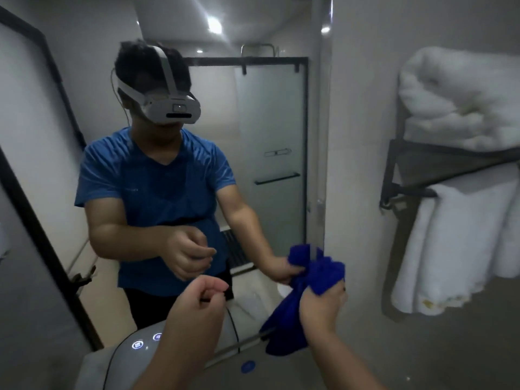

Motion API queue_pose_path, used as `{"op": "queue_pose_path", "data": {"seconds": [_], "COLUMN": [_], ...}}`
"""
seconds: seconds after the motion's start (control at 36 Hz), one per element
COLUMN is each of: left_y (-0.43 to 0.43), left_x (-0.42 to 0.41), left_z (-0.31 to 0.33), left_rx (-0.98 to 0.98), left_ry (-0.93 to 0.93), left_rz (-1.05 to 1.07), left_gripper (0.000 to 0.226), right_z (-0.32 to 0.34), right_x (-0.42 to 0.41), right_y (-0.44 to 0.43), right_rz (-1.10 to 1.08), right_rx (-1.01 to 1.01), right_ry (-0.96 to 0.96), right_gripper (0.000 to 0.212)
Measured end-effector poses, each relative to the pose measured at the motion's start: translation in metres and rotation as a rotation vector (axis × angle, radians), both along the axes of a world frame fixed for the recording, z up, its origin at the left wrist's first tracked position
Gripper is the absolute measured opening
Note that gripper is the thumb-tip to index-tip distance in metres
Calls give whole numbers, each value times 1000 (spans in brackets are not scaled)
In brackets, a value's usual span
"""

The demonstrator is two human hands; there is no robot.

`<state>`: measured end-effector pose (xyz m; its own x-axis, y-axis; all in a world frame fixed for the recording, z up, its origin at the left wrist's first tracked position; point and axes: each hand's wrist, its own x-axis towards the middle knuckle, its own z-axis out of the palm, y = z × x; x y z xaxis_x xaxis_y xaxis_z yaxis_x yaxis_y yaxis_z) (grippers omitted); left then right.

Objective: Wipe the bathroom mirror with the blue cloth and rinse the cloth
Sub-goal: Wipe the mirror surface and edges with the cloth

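Bathroom mirror (pixel 281 122): fills the left and centre of the frame, with its right edge against a grey wall. In it we see the person reflected, in a blue shirt and a white headset, and a frosted shower door behind.

Blue cloth (pixel 287 327): lower centre-right, bunched. Its upper folds meet the glass near the mirror's lower right corner and its tail hangs down below the fist.

Right hand (pixel 320 302): lower right of centre, fingers wrapped tight round the middle of the cloth, knuckles toward us.

Left hand (pixel 197 302): lower centre, apart from the cloth, fingers curled toward the palm and thumb tip against the forefinger. A thin dark line shows just under the fingertips, perhaps a cable beyond. We cannot tell whether the hand touches it.

Folded white towels (pixel 455 102): upper right, stacked on a black wall rack (pixel 416 164).

Hanging white towels (pixel 450 249): right, draped from the rack's bar.

White rounded unit (pixel 132 358): bottom left, with two lit round buttons.

Small blue disc (pixel 247 366): bottom centre, below the cloth.
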<state>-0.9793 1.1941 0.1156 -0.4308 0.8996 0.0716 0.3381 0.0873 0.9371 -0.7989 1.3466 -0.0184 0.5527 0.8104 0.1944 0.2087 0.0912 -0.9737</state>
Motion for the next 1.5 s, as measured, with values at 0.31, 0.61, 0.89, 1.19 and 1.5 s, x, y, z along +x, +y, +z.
{"op": "queue_pose_path", "data": {"seconds": [0.31, 0.61, 0.89, 1.19, 1.5], "left_y": [35, 63, 56, 30, -18], "left_x": [28, 31, 46, 18, -16], "left_z": [28, -6, 6, 93, 171], "left_rx": [0, 50, -113, 7, 336], "left_ry": [548, 840, 902, 833, 831], "left_rz": [157, 367, 269, 184, 261], "left_gripper": [16, 52, 39, 30, 13], "right_z": [301, 155, 43, 266, 394], "right_x": [35, 21, 51, 38, -60], "right_y": [38, 13, 12, 24, -15], "right_rz": [180, 152, 395, 209, 20], "right_rx": [411, 273, -28, 368, 865], "right_ry": [-158, -344, -129, -298, -827], "right_gripper": [91, 60, 55, 71, 59]}}
